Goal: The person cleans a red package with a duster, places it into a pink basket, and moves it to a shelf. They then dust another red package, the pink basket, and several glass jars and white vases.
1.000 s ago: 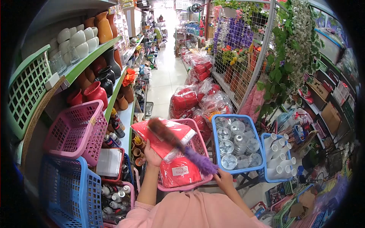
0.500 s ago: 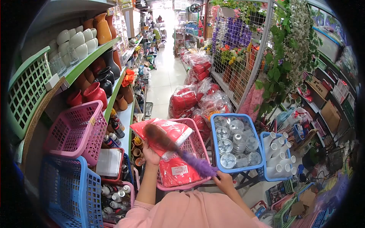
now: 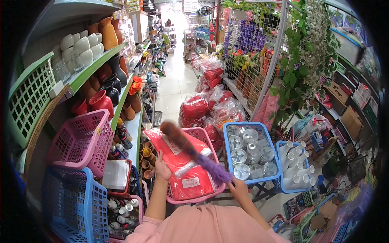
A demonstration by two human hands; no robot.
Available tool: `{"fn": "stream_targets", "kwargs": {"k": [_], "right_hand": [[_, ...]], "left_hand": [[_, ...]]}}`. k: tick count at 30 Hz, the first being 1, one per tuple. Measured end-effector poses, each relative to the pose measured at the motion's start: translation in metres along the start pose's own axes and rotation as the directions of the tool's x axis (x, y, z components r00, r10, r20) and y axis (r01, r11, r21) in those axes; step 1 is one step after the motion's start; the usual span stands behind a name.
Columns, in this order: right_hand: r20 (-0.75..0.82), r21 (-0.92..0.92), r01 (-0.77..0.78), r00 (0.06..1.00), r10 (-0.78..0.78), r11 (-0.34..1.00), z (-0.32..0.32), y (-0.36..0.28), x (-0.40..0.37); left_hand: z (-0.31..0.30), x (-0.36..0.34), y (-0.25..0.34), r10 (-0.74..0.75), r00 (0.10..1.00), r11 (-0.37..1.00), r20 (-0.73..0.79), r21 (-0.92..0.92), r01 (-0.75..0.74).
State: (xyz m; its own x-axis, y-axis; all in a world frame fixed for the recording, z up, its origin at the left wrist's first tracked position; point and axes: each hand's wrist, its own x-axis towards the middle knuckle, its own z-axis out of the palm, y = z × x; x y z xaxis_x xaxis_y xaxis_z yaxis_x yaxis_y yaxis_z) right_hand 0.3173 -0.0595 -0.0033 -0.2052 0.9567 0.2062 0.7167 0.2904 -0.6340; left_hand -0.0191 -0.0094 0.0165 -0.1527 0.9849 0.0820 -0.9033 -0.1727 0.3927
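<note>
My right hand (image 3: 239,189) is closed on the lower end of a fluffy duster (image 3: 208,166), purple near the hand and brown at the blurred far end. The duster slants up and left over a pink basket (image 3: 217,173). My left hand (image 3: 163,167) holds the left edge of a red plastic-wrapped packet (image 3: 166,150), tilted over the basket. Below it in the basket lies another red packet (image 3: 182,190) with a white handwritten label.
A blue basket of clear plastic pieces (image 3: 279,172) stands right of the pink one, then a blue basket of white vases (image 3: 302,190). Shelves with bowls (image 3: 81,44) and baskets line the left. Bagged red goods (image 3: 194,106) sit ahead beside the aisle.
My left hand and the packet have shifted slightly down and right, and a white label on the packet now shows. The duster's brown end has swung up and right.
</note>
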Motion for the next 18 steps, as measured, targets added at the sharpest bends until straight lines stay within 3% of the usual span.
{"fn": "stream_targets", "kwargs": {"k": [2,5,9,11,14,17,18], "right_hand": [[-0.057,0.066,-0.116,0.991,0.12,0.991,0.002,-0.007,0.005],[0.027,0.158,-0.004,1.0,0.0,0.987,-0.004,-0.02,0.004],[0.028,0.148,-0.04,0.999,0.036,0.988,0.003,-0.01,0.01],[0.078,0.173,-0.205,0.978,0.194,0.963,0.003,-0.013,0.015],[-0.003,0.019,-0.143,0.99,0.143,0.99,-0.006,-0.033,0.007],[-0.027,0.09,-0.049,0.998,0.051,0.995,0.004,-0.035,0.0],[-0.001,0.111,-0.086,0.996,0.087,0.99,0.004,-0.035,0.001]], "left_hand": [[0.004,-0.005,0.001,-0.034,0.999,0.999,0.028,0.019,0.034],[0.003,-0.007,0.003,-0.088,0.993,0.996,0.073,0.038,0.085],[-0.004,-0.012,0.007,-0.081,0.996,0.995,0.029,0.066,0.079],[-0.006,-0.015,0.008,-0.086,0.995,0.993,0.049,0.081,0.082],[-0.01,-0.014,0.012,-0.142,0.989,0.987,0.038,0.08,0.139],[-0.004,-0.017,0.013,-0.168,0.982,0.983,0.088,0.086,0.161],[-0.004,-0.017,0.012,-0.171,0.981,0.983,0.089,0.085,0.163]]}}
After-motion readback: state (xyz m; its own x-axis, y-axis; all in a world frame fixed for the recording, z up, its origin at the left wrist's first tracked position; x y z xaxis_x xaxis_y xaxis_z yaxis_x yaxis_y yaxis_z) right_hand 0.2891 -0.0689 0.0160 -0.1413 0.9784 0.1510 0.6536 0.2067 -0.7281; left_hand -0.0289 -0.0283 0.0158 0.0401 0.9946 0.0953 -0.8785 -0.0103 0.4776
